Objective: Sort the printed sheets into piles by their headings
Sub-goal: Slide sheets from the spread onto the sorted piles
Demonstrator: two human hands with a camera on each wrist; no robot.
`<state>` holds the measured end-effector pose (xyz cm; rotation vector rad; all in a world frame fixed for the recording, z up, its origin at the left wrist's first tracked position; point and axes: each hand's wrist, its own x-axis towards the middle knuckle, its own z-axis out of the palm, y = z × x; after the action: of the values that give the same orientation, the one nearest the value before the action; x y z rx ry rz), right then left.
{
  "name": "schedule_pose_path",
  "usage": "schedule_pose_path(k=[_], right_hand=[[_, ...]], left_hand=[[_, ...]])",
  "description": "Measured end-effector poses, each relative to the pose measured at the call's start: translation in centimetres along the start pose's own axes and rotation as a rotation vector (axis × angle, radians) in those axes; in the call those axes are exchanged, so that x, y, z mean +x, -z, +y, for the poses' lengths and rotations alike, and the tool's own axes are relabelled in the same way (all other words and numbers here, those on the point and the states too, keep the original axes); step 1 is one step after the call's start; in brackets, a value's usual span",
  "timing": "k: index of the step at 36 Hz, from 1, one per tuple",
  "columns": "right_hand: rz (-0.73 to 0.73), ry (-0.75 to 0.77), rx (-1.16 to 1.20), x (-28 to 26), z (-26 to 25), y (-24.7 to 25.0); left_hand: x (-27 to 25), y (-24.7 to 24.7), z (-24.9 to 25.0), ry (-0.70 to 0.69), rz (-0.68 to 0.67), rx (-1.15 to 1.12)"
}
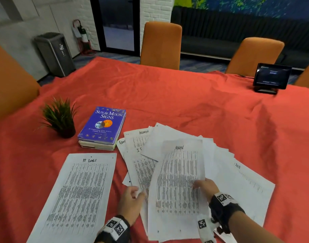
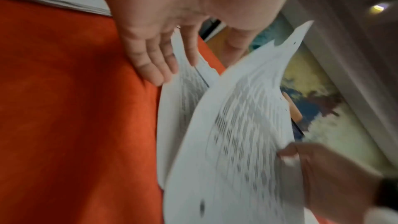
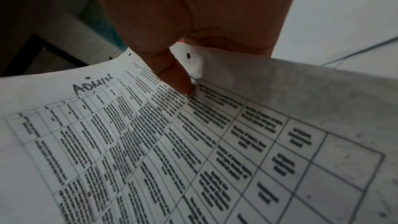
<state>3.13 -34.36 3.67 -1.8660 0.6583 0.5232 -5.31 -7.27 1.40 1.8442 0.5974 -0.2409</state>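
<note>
The ADMIN sheet is lifted off the heap at lower centre of the head view, curling in the air, its table of dark print facing up and the handwritten heading at its top edge. The right hand pinches it at its right edge, thumb on the printed face; in the right wrist view the thumb presses just below the punched holes, beside the heading on the ADMIN sheet. The left hand is at the sheet's lower left, fingers straight and spread, holding nothing; the left wrist view shows its fingers against the edge of the sheets lying beneath, with the lifted sheet bowed to the right and the right hand gripping it.

The heap fans across the red cloth at centre right; headings "ADMIN" and "IT" show on sheets at its left side. A separate IT LOGS sheet lies flat at lower left, well apart from the heap.

Above it sits a blue book on a small stack, with a potted plant to its left. A tablet stands at upper right, and orange chairs line the far edge.
</note>
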Motion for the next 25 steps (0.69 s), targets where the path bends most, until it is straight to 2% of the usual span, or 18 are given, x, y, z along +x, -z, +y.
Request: schedule_pose_path(k=[2,6,12,16,25], right_hand=[[-0.006,0.005,-0.084,-0.1,0.4,-0.2],[-0.069,0.026,-0.212,-0.5,0.9,-1.4],[-0.108,0.082,-0.313,-0.2,0.5,-2.7],[-0.061,0.110,-0.361,-0.2,-0.5,-2.6],[-0.042,0.128,-0.383,-0.2,-1.1,-1.9]], left_hand=[[0.6,0.4,-0.5,0.112,0.041,0.016],[0.9,0.3,-0.5,0.251,-0.061,-0.061],[2.4,-0.2,-2.2,0.192,0.017,0.039],[2.0,0.6,-2.0,0.125,0.047,0.109],[1.4,3.6,-1.5,0.141,0.128,0.139]])
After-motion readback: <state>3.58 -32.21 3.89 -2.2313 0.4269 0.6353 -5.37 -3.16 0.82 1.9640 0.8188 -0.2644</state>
